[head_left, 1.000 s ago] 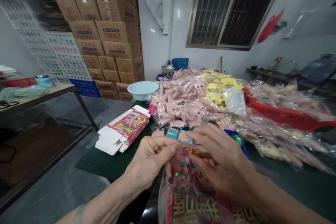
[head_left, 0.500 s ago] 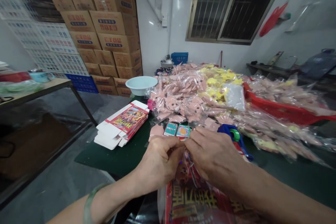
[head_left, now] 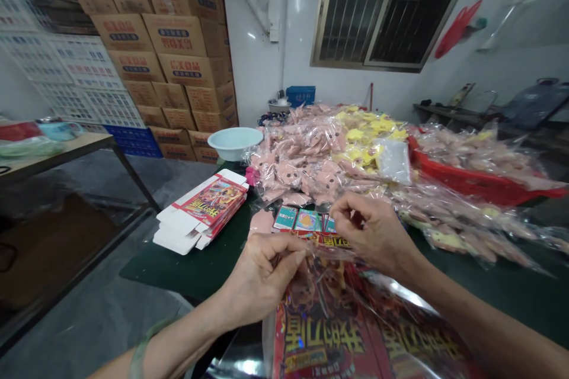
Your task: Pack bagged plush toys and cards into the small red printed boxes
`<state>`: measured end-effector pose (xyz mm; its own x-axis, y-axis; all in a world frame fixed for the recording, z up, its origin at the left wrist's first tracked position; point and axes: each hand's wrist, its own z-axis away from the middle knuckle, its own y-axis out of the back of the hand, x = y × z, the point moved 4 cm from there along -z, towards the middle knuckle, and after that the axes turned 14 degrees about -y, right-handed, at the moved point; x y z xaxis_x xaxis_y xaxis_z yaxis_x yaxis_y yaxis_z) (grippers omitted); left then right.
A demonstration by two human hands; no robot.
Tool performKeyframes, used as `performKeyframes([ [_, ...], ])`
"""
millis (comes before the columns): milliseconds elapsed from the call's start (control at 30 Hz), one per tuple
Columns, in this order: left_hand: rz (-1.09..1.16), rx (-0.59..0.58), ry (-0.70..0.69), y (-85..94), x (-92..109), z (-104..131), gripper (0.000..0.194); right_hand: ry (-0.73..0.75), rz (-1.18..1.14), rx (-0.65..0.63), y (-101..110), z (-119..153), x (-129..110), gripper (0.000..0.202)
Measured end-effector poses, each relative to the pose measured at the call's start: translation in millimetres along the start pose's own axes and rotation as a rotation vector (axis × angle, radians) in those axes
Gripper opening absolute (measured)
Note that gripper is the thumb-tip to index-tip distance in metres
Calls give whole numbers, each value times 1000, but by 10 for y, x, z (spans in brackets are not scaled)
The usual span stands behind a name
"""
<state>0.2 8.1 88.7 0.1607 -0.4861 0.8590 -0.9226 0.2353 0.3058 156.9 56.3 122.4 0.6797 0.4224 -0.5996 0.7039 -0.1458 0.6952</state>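
Red printed packages in clear plastic (head_left: 329, 331) lie at the table's near edge, below both hands. My left hand (head_left: 267, 269) pinches the top edge of the clear plastic between thumb and fingers. To its right, my right hand (head_left: 373, 228) is raised above the plastic with thumb and fingers curled together; whether it holds anything is too small to tell. Just beyond the hands lie small teal cards (head_left: 285, 218) and a pink piece (head_left: 261, 222). Flat red and white cartons (head_left: 213, 204) are stacked to the left.
Bagged pink pieces (head_left: 306, 160) and yellow ones (head_left: 362, 136) are heaped across the green table (head_left: 164, 272). A pale blue basin (head_left: 235, 141) stands behind the cartons, a red tray (head_left: 480, 180) at the right. Brown boxes (head_left: 178, 35) rise at the back left.
My right hand has moved up and right, away from my left hand. More of the red packages and teal cards now shows. The view has shifted slightly.
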Motion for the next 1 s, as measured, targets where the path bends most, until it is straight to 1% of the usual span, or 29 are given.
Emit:
performKeyframes([
  [33, -17, 9, -9, 1, -4, 5, 25, 2, -21, -34, 5, 22, -25, 14],
  [100, -68, 13, -58, 0, -12, 4, 24, 13, -48, -162, -21, 81, -89, 14],
  [167, -106, 12, -137, -7, -17, -4, 23, 2, -55, -315, -64, 134, -136, 14],
  [233, -134, 10, -217, -17, -16, -8, 22, -21, -70, -424, -89, 157, -155, 15],
  [367, -187, 15, -328, -47, 1, 4, 20, -100, -147, -500, -95, 133, -121, 11],
  [467, -199, 26, -355, -67, 2, 18, 19, -195, -248, -550, -119, 132, -71, 7],
  [533, -200, 27, -348, -75, -10, 24, 19, -205, -255, -557, -129, 147, -59, 11],
  [633, -214, 22, -338, -81, -20, 26, 20, -149, -167, -526, -130, 180, -70, 14],
  [700, -223, 26, -319, -83, -20, 26, 19, -74, -111, -492, -130, 208, -93, 15],
  [833, -188, 63, -228, -90, -25, 37, 18, 166, -3, -343, -116, 271, -159, 14],
  [900, -110, 100, -171, -91, -36, 47, 16, 231, 25, -288, -111, 289, -163, 14],
  [1000, 95, 180, -117, -75, -55, 42, 4, 211, 17, -274, -99, 278, -128, 16],
])
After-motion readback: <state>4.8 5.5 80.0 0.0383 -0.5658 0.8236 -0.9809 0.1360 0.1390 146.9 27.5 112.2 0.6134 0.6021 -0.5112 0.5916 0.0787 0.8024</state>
